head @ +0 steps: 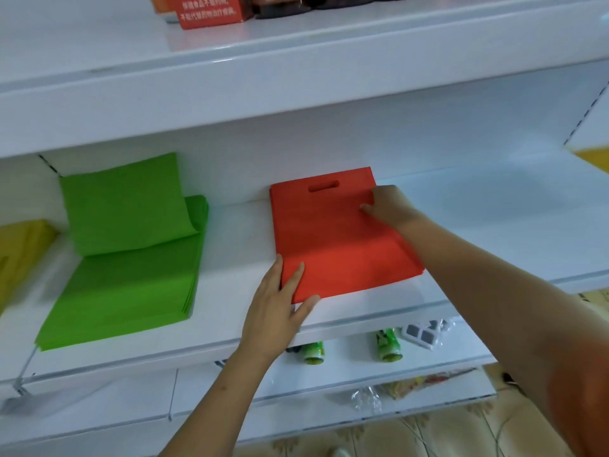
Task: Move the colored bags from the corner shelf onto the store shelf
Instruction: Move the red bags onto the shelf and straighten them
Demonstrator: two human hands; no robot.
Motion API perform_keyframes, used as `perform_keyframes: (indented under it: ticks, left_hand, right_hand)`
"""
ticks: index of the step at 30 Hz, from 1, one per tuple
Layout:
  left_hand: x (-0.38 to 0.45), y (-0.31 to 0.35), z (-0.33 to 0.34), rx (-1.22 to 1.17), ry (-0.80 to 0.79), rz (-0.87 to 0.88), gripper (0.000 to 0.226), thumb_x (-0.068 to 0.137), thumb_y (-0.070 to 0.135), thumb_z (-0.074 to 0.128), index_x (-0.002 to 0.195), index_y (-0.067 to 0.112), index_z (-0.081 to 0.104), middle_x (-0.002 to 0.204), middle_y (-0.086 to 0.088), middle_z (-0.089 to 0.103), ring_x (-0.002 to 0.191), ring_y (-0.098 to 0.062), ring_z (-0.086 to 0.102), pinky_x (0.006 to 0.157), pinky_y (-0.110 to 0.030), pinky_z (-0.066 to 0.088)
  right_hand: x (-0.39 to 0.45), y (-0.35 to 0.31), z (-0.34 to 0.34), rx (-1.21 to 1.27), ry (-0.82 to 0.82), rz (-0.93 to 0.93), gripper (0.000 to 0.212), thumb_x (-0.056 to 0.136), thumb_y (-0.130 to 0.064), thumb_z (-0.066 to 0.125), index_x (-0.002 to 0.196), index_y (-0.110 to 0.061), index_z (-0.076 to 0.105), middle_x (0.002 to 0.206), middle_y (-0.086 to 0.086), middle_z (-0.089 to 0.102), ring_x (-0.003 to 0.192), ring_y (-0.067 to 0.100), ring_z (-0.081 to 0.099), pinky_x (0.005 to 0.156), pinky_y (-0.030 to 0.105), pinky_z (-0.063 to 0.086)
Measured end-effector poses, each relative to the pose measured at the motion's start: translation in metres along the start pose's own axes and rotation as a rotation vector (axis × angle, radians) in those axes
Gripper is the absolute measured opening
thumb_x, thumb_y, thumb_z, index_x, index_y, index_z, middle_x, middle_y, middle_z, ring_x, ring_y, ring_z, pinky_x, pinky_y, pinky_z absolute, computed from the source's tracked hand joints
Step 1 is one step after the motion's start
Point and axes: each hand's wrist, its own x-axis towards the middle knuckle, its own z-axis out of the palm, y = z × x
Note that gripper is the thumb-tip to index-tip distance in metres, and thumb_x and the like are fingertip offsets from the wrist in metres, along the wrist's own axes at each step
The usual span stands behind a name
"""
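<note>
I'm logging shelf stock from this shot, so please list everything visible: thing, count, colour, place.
red bags: one stack, red-orange, middle shelf, centre
green bags: one stack, green, middle shelf, left; top ones curl up against the back panel
yellow bags: one stack, yellow, far left edge
middle shelf: one, white
red box: one, red, top shelf
cans: two, green, lower shelf
left hand: fingers straight against the red bags' front left corner
right hand: resting on the red bags' right side
</note>
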Motion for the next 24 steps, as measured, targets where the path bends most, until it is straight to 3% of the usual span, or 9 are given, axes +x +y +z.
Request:
perform_keyframes:
  ticks: [4,6,10,18,22,24]
  left_hand:
    - [-0.004,0.001,-0.006,-0.131,-0.019,-0.044,0.079,0.092,0.068,0.042,0.157,0.029,0.023,0.167,0.001,-0.002,0.152,-0.011,0.006,0.122,-0.034,0.023]
    - [-0.009,0.003,-0.014,-0.194,-0.001,-0.074,0.079,0.092,0.067,0.041,0.158,0.03,0.019,0.167,0.004,-0.002,0.152,-0.008,0.003,0.123,-0.03,0.017]
    - [-0.027,-0.008,-0.037,-0.259,0.082,-0.123,0.07,0.096,0.061,0.041,0.156,0.031,0.023,0.165,0.011,0.004,0.15,-0.002,0.005,0.117,-0.019,0.013]
    - [-0.084,-0.08,-0.111,-0.322,0.373,-0.32,0.061,0.099,0.055,0.044,0.153,0.029,0.033,0.159,0.013,0.027,0.144,0.001,0.022,0.116,-0.021,0.025]
    - [-0.121,-0.133,-0.153,-0.278,0.477,-0.456,0.06,0.1,0.052,0.042,0.154,0.029,0.03,0.158,0.013,0.029,0.143,0.005,0.021,0.112,-0.01,0.018]
    - [-0.141,-0.162,-0.175,-0.257,0.529,-0.505,0.057,0.102,0.049,0.041,0.154,0.029,0.031,0.157,0.013,0.032,0.141,0.005,0.023,0.114,-0.015,0.024]
  right_hand:
    - [-0.005,-0.023,-0.002,-0.023,0.086,0.122,0.055,0.093,-0.042,0.055,0.132,-0.003,0.048,0.144,0.024,0.037,0.13,0.04,0.037,0.103,0.045,0.036]
    - [-0.008,-0.05,-0.005,0.017,0.157,0.063,0.058,0.093,-0.041,0.054,0.137,-0.004,0.045,0.152,0.021,0.028,0.134,0.04,0.032,0.106,0.045,0.034]
    - [-0.017,-0.124,-0.008,0.168,0.209,-0.147,0.055,0.095,-0.037,0.05,0.14,-0.006,0.043,0.153,0.016,0.033,0.137,0.037,0.032,0.109,0.043,0.031]
    - [-0.057,-0.313,0.011,0.449,0.188,-0.545,0.052,0.098,-0.034,0.051,0.14,-0.005,0.046,0.144,0.015,0.048,0.132,0.032,0.042,0.11,0.034,0.031]
    - [-0.081,-0.409,0.026,0.539,0.073,-0.647,0.052,0.098,-0.032,0.052,0.141,-0.003,0.045,0.143,0.017,0.049,0.132,0.03,0.045,0.109,0.031,0.032]
    - [-0.096,-0.457,0.035,0.568,0.012,-0.689,0.051,0.099,-0.031,0.051,0.142,-0.004,0.044,0.144,0.016,0.047,0.131,0.029,0.045,0.107,0.029,0.032]
